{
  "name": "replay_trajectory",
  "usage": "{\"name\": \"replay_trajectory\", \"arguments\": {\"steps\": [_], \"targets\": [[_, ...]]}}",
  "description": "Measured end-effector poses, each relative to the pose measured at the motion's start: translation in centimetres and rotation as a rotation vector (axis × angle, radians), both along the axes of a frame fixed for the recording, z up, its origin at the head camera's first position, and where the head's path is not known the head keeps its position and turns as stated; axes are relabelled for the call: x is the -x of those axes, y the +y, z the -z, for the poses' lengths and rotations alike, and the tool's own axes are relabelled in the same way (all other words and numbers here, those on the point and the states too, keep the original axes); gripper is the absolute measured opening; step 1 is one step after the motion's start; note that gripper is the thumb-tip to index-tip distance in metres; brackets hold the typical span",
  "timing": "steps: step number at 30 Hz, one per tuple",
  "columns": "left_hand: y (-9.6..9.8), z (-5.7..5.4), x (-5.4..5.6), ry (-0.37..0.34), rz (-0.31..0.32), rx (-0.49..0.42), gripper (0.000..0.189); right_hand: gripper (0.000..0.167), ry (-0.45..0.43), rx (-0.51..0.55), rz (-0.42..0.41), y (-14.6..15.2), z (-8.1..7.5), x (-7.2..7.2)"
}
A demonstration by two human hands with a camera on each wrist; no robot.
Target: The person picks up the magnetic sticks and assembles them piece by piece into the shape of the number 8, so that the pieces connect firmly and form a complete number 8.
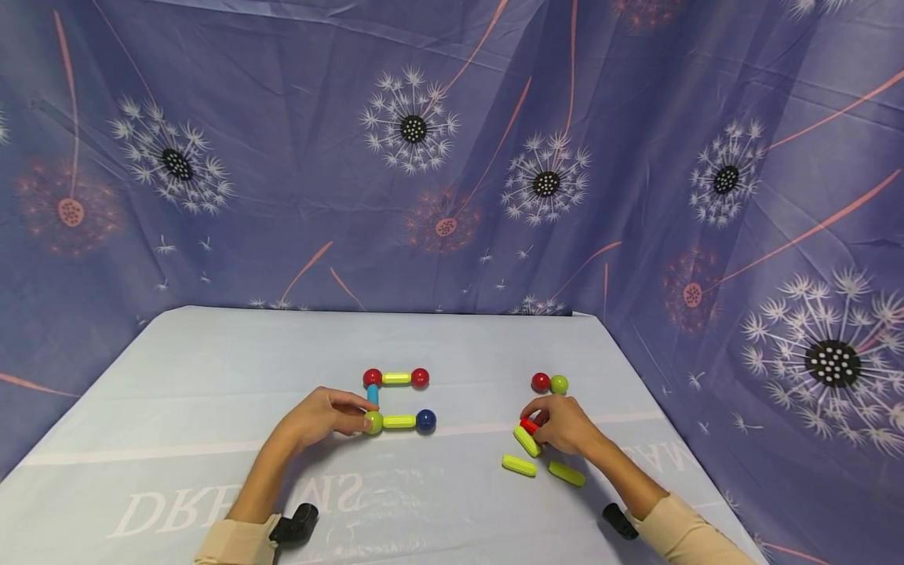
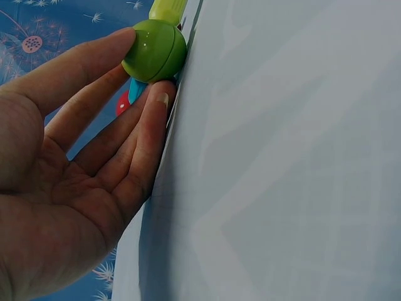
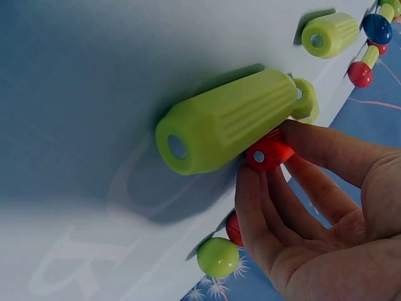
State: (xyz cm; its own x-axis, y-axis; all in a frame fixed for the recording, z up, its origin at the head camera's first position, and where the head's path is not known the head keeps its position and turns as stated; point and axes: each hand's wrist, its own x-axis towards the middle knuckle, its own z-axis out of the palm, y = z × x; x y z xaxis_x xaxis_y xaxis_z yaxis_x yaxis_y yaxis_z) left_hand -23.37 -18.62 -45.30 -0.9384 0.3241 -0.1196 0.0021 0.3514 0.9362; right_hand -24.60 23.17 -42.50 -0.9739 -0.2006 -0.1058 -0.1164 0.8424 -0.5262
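My left hand (image 1: pixel 321 420) pinches the green ball (image 2: pixel 156 51) at the near left corner of a joined magnetic shape. A yellow-green rod (image 1: pixel 399 421) links that ball to a dark blue ball (image 1: pixel 426 421). Behind it, a blue rod (image 1: pixel 373 395) leads to a red ball (image 1: pixel 372 378), and another yellow-green rod (image 1: pixel 396 378) ends at a second red ball (image 1: pixel 420 377). On the right, my right hand (image 1: pixel 563 424) pinches a red magnetic rod (image 3: pixel 269 155) between thumb and fingers. Close beside it lies a yellow-green rod (image 3: pixel 229 119); whether they touch I cannot tell.
Two more yellow-green rods lie nearer on the cloth, one left (image 1: pixel 519 465) and one right (image 1: pixel 566 473). A loose red ball (image 1: pixel 541 382) and green ball (image 1: pixel 559 384) sit beyond my right hand. A patterned curtain (image 1: pixel 297 157) hangs behind the table (image 1: pixel 233 353).
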Motion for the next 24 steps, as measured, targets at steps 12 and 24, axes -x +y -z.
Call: {"name": "replay_trajectory", "arguments": {"steps": [12, 24], "targets": [[-0.1, 0.0, 0.0, 0.006, -0.001, 0.005, 0.034, 0.035, 0.067, 0.015, -0.008, -0.2, -0.4, 0.7], [0.0, -0.1, 0.0, 0.007, 0.005, -0.011, 0.035, 0.035, 0.143, 0.068, -0.042, -2.5, -1.5, 1.7]]}}
